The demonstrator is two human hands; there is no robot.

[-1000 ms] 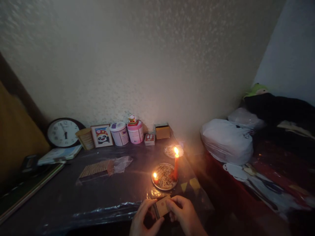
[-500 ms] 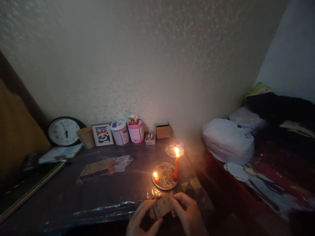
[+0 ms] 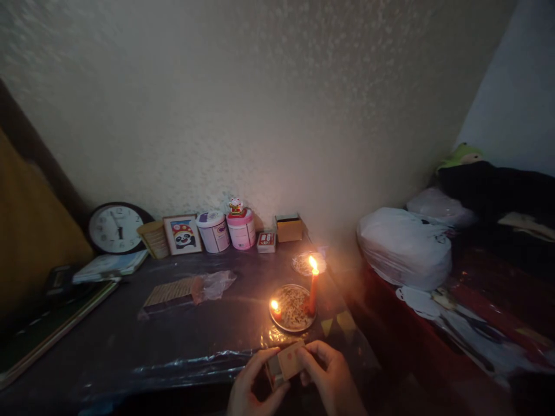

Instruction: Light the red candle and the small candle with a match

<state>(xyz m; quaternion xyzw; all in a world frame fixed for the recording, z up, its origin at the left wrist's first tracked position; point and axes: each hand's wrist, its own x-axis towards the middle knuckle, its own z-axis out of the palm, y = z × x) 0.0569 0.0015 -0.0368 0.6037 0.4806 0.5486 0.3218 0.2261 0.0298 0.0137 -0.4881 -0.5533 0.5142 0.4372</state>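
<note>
You're in a dim home room: a round black-rimmed wall clock (image 3: 116,228) leans against textured wallpaper beside a small framed panda picture (image 3: 182,234), with a tall lit red candle (image 3: 313,289) and stuffed white plastic bags (image 3: 403,247).

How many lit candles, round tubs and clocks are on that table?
Lit candles: 2, a tall one and a short stub
Round tubs: 2, white and pink
Clocks: 1
Total: 5

candles (image 3: 313,288) 2 | tins (image 3: 213,231) 2 | clock (image 3: 115,229) 1 | hands (image 3: 249,384) 2
</note>
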